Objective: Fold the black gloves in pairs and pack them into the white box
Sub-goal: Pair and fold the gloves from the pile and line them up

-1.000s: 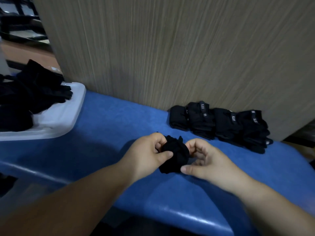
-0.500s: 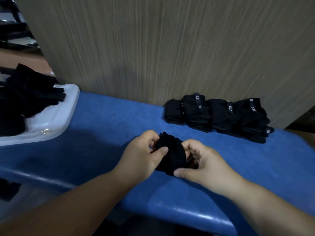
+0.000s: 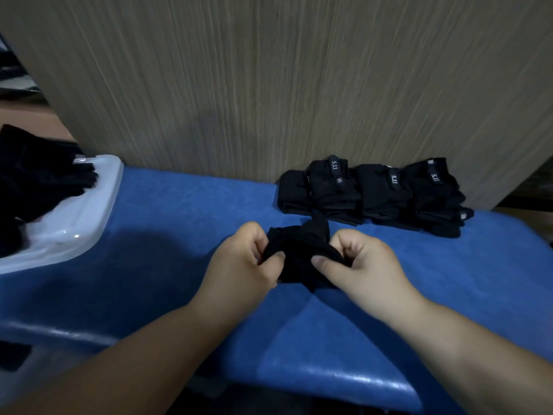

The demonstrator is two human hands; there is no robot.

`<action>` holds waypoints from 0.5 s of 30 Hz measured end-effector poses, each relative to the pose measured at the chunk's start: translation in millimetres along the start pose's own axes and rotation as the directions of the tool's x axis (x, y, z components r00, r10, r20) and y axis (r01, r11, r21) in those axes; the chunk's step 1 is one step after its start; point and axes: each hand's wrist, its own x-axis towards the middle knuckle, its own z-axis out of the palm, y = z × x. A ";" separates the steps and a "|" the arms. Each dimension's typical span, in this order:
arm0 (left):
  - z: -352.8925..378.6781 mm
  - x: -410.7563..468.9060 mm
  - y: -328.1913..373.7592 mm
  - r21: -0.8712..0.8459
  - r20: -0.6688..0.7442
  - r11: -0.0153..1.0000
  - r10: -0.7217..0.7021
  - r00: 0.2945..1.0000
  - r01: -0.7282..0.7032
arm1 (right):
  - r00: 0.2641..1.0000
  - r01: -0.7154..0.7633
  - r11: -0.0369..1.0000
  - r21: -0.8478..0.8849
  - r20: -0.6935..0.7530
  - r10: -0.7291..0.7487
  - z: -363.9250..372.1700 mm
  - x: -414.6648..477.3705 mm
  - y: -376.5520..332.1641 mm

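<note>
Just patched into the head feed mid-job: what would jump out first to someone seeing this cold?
Dead centre, the left hand and right hand pinch a bunched black glove bundle over the blue padded bench. Behind it, a row of black gloves lies against the wood-grain panel; at far left, more gloves spill from the white box.

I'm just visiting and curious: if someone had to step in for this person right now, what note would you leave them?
Left hand and right hand: both shut on the glove bundle, held just over the blue table, mid-fold.
Row of gloves: on the table against the wood panel.
White box: at left, with black gloves piled in it.
Done: some gloves are in the box.
Left: finish this fold, pack it, then the row.
</note>
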 end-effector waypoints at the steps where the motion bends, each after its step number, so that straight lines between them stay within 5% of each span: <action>1: -0.3 1.1 -2.0 0.029 0.000 0.999 0.032 0.999 -0.032 | 1.000 0.003 0.999 -0.043 -0.028 -0.004 -0.8 0.8 0.2; 9: 0.9 1.4 -8.6 0.222 0.019 0.945 0.243 0.970 -0.241 | 0.998 -0.002 0.940 -0.342 -0.053 -0.017 -2.2 0.4 -1.5; 15: 1.8 1.3 -9.1 0.060 0.146 0.959 0.266 0.953 -0.277 | 0.989 0.144 0.881 -0.451 0.040 -0.142 -5.0 -5.0 -6.0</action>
